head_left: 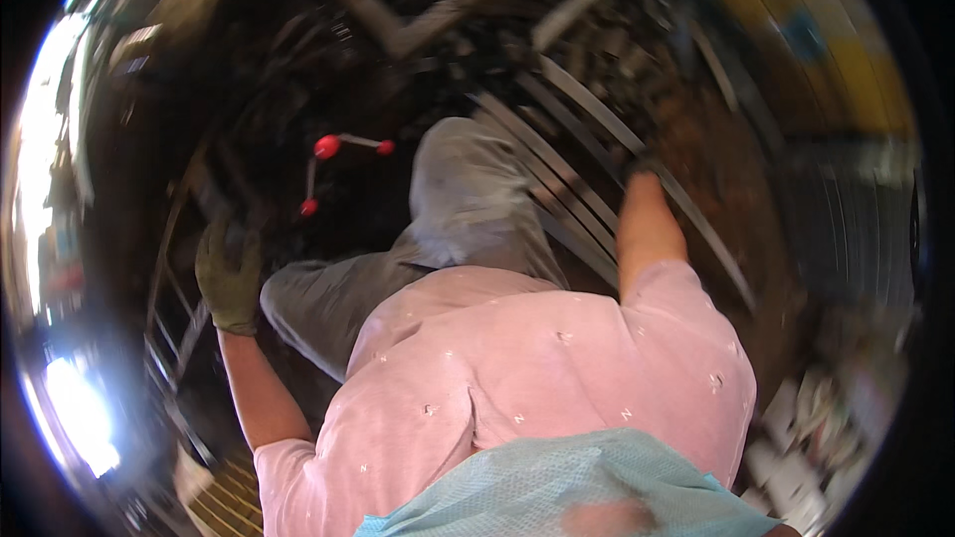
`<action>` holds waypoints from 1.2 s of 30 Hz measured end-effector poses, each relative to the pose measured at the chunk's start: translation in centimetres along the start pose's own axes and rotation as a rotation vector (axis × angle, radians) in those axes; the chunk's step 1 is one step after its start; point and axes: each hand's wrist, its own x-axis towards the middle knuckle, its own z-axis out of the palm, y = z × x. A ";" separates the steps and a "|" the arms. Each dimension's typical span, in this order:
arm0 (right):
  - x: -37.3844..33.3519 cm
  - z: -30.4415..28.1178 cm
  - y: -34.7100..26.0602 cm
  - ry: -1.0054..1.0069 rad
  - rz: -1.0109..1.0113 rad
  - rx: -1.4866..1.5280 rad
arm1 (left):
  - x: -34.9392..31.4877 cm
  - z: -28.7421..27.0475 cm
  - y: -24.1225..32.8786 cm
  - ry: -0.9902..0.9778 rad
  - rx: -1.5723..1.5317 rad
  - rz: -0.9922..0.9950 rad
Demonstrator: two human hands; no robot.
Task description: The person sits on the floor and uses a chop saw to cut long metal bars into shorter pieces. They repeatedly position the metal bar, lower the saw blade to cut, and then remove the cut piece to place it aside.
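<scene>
Dark, cluttered floor is surrounding us as our olive-gloved left hand is hanging wide-fingered, while our nearer, dark-gloved right hand, its grip unclear, is resting at a long grey metal bar slanting down rightward.

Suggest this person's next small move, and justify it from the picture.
Probably bring the left hand toward the metal bars: it looks empty, its gloved fingers apart, well away from them, while the right hand is at one bar.
</scene>
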 end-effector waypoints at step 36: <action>12.4 32.7 17.5 -0.606 -0.755 -2.780 | -12.1 4.6 -10.8 -0.979 -0.373 -0.941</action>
